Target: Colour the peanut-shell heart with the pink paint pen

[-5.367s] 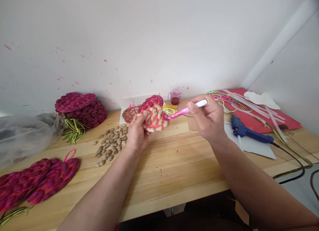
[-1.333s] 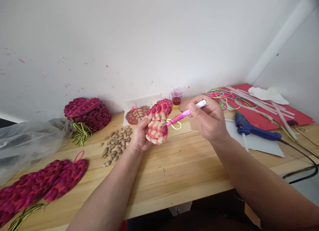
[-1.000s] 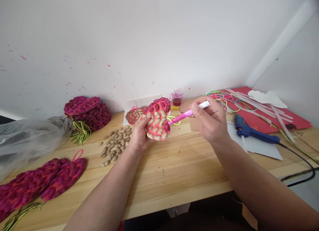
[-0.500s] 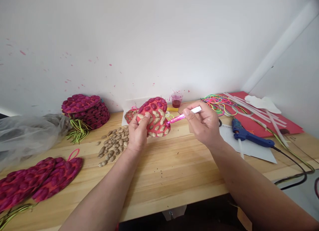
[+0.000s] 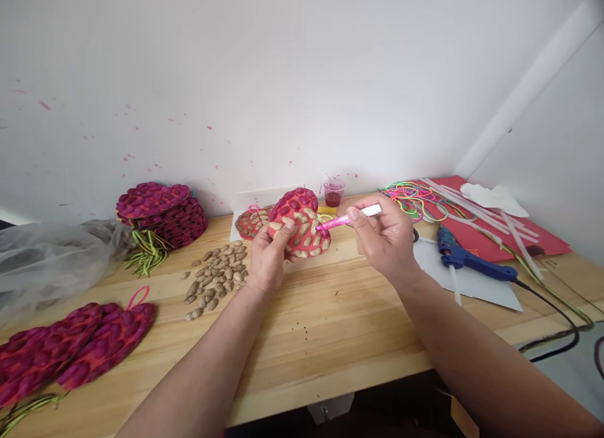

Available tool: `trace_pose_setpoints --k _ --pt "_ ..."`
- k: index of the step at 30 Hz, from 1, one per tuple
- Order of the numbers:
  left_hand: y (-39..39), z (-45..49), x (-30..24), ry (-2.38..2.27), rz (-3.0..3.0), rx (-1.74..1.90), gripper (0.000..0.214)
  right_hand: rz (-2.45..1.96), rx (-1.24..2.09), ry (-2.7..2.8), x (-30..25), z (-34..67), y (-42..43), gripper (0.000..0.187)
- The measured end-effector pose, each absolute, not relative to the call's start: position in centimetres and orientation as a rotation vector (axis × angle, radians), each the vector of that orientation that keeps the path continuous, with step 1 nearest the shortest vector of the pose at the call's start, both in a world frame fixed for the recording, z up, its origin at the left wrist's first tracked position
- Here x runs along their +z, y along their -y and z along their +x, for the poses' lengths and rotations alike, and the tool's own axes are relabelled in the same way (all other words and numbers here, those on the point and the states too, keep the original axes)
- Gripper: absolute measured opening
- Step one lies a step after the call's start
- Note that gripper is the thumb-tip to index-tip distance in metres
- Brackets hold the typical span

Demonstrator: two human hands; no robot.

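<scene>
My left hand (image 5: 270,252) grips the left side of a red oval board (image 5: 302,227) covered with peanuts, holding it tilted above the table. Peanuts along its upper edge are painted magenta; most of the others keep their natural tan. In my right hand (image 5: 384,236) is a paintbrush (image 5: 336,222), white at the back end and pink-stained toward the tip. The tip touches the peanuts at the board's right side. Behind the board lies another peanut-covered piece (image 5: 248,224) with a pink loop. A small clear cup (image 5: 334,192) of dark pink liquid stands by the wall.
Loose peanuts (image 5: 217,275) lie left of my left hand. A stack of painted pieces (image 5: 158,211) and two flat painted pieces (image 5: 113,343) are further left, beside plastic sheeting (image 5: 61,255). At right are a blue glue gun (image 5: 476,262), colored cords (image 5: 410,197) and glue sticks (image 5: 476,208).
My left hand and the board have shifted slightly right and turned a little. The brush tip has moved slightly up, and a peanut at the right edge now shows magenta.
</scene>
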State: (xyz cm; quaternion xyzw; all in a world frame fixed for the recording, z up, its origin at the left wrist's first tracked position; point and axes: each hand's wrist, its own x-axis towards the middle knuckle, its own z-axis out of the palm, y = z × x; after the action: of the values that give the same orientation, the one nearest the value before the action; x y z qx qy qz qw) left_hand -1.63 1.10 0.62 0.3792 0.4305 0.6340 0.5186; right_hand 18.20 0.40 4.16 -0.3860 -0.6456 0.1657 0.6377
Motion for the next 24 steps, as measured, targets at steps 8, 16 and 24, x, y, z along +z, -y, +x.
trace_pose_setpoints --k 8,16,24 --pt "-0.84 -1.59 0.82 -1.062 0.894 1.514 0.051 -0.918 0.299 1.480 3.37 18.49 -1.11 0.019" --pt "-0.82 -1.30 1.40 -1.060 0.755 1.499 0.049 -0.915 0.308 1.509 3.53 18.52 -0.94 0.019" --pt "-0.62 -1.36 1.17 -1.035 0.882 1.550 0.054 -0.978 0.223 1.605 3.80 18.28 -0.71 0.013"
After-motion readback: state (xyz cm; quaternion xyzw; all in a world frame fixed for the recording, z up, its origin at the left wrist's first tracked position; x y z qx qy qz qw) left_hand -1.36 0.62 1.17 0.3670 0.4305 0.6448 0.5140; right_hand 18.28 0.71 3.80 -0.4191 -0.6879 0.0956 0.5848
